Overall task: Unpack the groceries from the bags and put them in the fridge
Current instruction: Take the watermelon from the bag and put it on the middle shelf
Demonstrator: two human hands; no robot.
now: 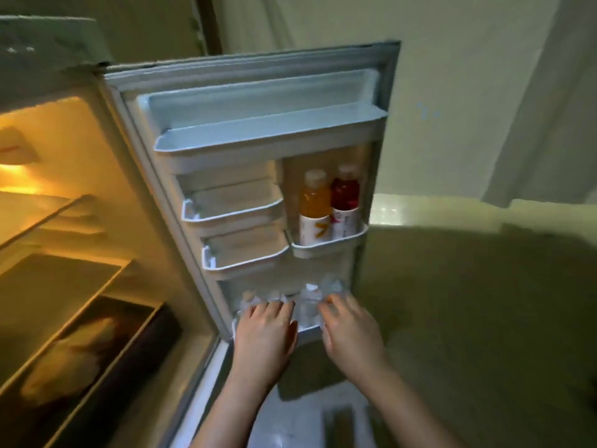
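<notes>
Currently, one open fridge door (382, 176) is seen holding five bins, two juice bottles (328, 205) in its right-middle bin, several clear water bottles (309, 303) in its bottom bin (307, 329), where the left hand (265, 331) and right hand (350, 328) are laid with fingers extended, their grip indiscernible.

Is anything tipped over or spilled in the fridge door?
Nothing stands out. The orange bottle and red bottle stand upright side by side in their door bin. The clear water bottles in the bottom rack also look upright, though they are blurry. No spill shows.
</notes>
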